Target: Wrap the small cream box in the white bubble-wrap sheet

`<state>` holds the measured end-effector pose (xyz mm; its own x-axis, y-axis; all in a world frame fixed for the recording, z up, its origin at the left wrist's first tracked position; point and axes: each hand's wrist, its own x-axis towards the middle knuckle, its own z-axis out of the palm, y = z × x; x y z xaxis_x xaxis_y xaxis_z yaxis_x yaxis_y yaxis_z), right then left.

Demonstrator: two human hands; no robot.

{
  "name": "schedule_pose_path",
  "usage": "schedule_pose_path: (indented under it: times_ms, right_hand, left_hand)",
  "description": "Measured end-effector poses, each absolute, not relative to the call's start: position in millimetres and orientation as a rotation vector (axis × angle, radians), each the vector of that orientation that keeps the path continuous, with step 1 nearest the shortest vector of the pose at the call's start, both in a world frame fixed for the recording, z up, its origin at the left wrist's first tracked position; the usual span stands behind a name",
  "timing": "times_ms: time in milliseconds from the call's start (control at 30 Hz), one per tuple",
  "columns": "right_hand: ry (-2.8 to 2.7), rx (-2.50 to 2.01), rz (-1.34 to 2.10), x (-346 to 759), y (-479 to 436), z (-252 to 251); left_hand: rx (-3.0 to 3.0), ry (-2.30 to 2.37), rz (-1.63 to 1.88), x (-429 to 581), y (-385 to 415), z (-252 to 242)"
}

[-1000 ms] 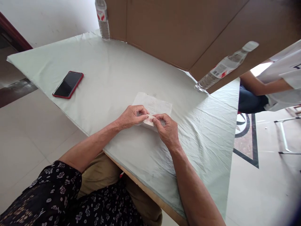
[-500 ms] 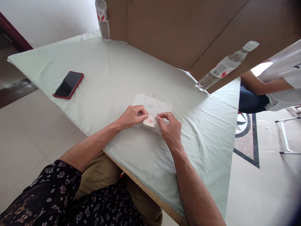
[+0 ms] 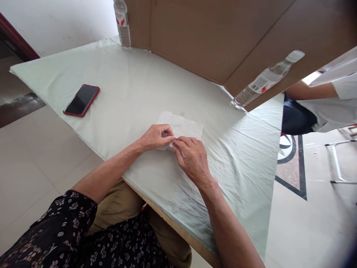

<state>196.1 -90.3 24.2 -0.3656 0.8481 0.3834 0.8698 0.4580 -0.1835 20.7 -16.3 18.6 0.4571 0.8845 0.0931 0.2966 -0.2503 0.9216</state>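
Note:
On the pale green tablecloth lies a thin white sheet [image 3: 184,125], tissue-like, its near part folded up. My left hand [image 3: 157,137] pinches the near edge of it between thumb and forefinger. My right hand [image 3: 193,157] is closed at the same edge, fingertips meeting those of my left hand. The fingers cover most of the near part, and the red print on it is hidden. Whether anything small lies between the fingertips, I cannot tell.
A phone in a red case [image 3: 81,100] lies at the left. Tall cardboard [image 3: 195,37] stands along the back, with one water bottle [image 3: 122,26] at its left and another [image 3: 264,82] at its right. Beyond the table's right side a person [image 3: 329,100] sits.
My right hand has moved left along the near edge to meet my left hand, covering the red-printed patch. My left hand has hardly moved.

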Motion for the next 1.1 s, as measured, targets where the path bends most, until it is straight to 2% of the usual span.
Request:
schedule_pose_path:
  times_ms: [400,667,900,1100]
  right_hand:
    - [-2.384,-1.513,-0.285,190.3,-93.9,27.9]
    - [-2.433,-1.509,-0.392,187.1,-95.1,24.4]
    - [-2.427,-1.501,-0.413,186.1,-93.4,22.5]
    - [-2.42,-1.498,-0.435,186.0,-92.7,20.2]
  left_hand:
    - [1.902,1.236,0.648,1.8,-11.4,24.6]
    - [2.116,1.577,0.458,-11.1,-20.0,29.6]
    - [1.654,1.56,0.385,-20.0,-28.8,36.8]
    - [1.221,1.417,0.594,-6.3,-28.6,29.8]
